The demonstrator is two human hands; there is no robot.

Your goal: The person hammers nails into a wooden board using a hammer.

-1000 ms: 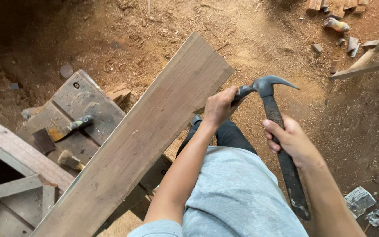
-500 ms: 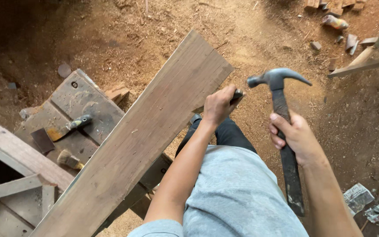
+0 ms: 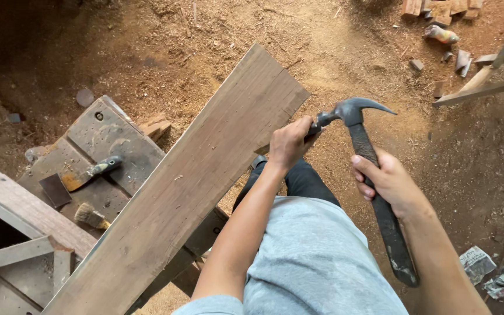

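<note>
A long, wide wooden plank (image 3: 193, 181) runs diagonally from lower left to upper middle. My left hand (image 3: 290, 143) is closed around a dark metal tool (image 3: 317, 122), held against the plank's right edge; most of the tool is hidden in the fist. My right hand (image 3: 389, 182) grips the dark handle of a claw hammer (image 3: 354, 112). The hammer's head meets the end of the tool that sticks out of my left fist. My grey shirt and dark trousers fill the lower middle.
The plank rests on a dark wooden bench (image 3: 109, 131), where a scraper (image 3: 88, 173) and a small brush (image 3: 91, 217) lie. A pale wooden frame (image 3: 13, 204) is at lower left. Sawdust covers the dirt floor; offcuts (image 3: 438, 11), slanted battens (image 3: 485, 87) and crumpled paper (image 3: 488, 271) lie right.
The hammer head was lifted away to the right half a second ago and has come back down onto the tool in my left fist. The plank and left hand stayed put.
</note>
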